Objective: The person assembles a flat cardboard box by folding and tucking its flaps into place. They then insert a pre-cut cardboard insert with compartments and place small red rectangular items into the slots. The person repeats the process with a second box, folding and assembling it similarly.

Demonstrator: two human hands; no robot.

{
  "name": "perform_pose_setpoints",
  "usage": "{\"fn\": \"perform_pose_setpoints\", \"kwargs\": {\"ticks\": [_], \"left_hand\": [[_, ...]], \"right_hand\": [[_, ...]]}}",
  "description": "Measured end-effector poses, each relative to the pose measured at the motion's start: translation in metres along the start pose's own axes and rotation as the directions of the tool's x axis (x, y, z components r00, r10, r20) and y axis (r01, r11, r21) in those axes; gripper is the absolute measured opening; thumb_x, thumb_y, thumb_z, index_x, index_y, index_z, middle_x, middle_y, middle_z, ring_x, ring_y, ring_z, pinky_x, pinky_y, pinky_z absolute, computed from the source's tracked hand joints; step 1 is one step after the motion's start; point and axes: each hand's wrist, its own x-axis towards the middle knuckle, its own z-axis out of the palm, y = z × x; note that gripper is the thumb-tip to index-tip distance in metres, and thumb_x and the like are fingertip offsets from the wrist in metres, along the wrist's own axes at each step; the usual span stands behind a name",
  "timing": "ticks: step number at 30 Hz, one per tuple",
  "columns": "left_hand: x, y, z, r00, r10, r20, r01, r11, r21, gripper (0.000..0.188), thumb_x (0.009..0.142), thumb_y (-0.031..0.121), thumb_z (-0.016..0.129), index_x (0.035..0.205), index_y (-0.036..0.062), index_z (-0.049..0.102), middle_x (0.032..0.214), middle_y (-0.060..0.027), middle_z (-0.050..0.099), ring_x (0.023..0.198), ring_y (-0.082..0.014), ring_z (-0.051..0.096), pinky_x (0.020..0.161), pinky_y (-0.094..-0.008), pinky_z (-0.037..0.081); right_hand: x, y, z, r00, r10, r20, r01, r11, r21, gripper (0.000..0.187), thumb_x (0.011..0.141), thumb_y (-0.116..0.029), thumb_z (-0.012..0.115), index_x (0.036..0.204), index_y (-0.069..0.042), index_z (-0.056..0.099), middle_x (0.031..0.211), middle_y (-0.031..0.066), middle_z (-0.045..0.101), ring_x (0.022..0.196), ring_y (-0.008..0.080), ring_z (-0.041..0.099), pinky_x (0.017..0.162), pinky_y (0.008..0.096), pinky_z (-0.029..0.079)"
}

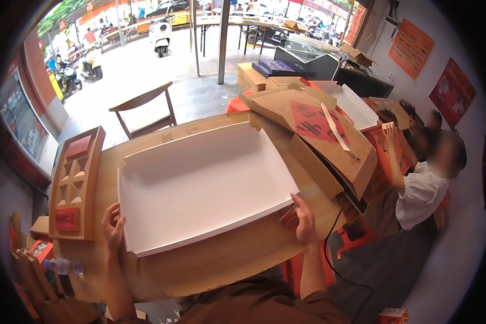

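A large shallow white cardboard box [194, 183] lies with its hollow side up on the wooden table [216, 270] in front of me. At its near left side, my left hand [113, 225] curls its fingers against the wall. My right hand [303, 220] grips the near right corner, thumb by the rim and the other fingers partly hidden lower down. To the left of the box sits a brown cardboard tray [89, 210] with cut-out compartments and red panels at both ends.
Flattened brown cartons with a red panel [313, 121] are stacked right of the box. A person in a white top [424, 197] works further right. Beyond the table stands a wooden chair [146, 110]. A plastic bottle [65, 266] lies at the lower left; a black cable [329, 259] hangs at the right.
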Motion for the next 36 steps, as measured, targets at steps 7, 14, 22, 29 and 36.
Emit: {"fn": "perform_pose_setpoints", "kwargs": {"ticks": [7,14,22,29,36], "left_hand": [[0.002,0.017,0.011,0.973,0.217,-0.076,-0.192,0.948,0.253,0.043,0.097,0.001,0.06,0.14,-0.0011,0.064,0.125,-0.0159,0.074,0.122,-0.023,0.067,0.098,-0.0336,0.057],[-0.017,0.11,-0.001,0.875,0.256,0.411,-0.416,0.831,0.369,0.045,0.069,0.02,0.066,0.109,0.0013,0.078,0.116,-0.0179,0.076,0.132,-0.0427,0.061,0.116,-0.0528,0.046],[-0.05,0.061,0.029,0.766,0.575,0.288,-0.64,0.639,0.426,0.06,0.105,0.058,0.054,0.098,0.0018,0.074,0.096,-0.0135,0.073,0.101,-0.0384,0.071,0.092,-0.0526,0.056],[-0.05,0.06,0.045,0.675,0.635,0.375,-0.726,0.482,0.491,0.042,0.104,0.044,0.071,0.08,0.0098,0.064,0.082,-0.0052,0.067,0.082,-0.0273,0.071,0.072,-0.0413,0.057],[-0.05,0.062,0.063,0.79,0.543,0.285,-0.564,0.461,0.685,0.029,0.093,0.024,0.081,0.075,0.0106,0.064,0.069,-0.0042,0.062,0.069,-0.0278,0.065,0.067,-0.0419,0.053]], "right_hand": [[0.006,0.004,0.002,0.981,-0.124,0.151,0.172,0.914,-0.368,0.038,0.096,-0.009,0.072,0.134,-0.006,0.073,0.079,0.0116,0.072,0.067,0.021,0.068,0.066,0.0374,0.055],[0.012,-0.004,-0.001,0.946,-0.284,0.157,0.314,0.673,-0.67,0.027,0.086,-0.008,0.082,0.113,-0.013,0.082,0.093,0.0097,0.066,0.079,0.0293,0.065,0.072,0.0403,0.055],[0.021,0.002,-0.006,0.896,-0.392,0.208,0.426,0.628,-0.651,0.018,0.086,-0.006,0.083,0.103,-0.01,0.081,0.116,0.0105,0.062,0.091,0.0281,0.064,0.076,0.039,0.055],[0.025,0.02,0.001,0.978,-0.148,0.148,0.201,0.866,-0.457,0.015,0.097,-0.014,0.078,0.108,-0.005,0.072,0.094,0.0088,0.068,0.081,0.0237,0.068,0.073,0.0348,0.055],[0.027,0.015,0.005,0.975,-0.12,0.186,0.198,0.846,-0.495,0.018,0.101,-0.017,0.074,0.098,-0.002,0.065,0.09,0.0108,0.067,0.079,0.0247,0.067,0.072,0.0373,0.054]]}}
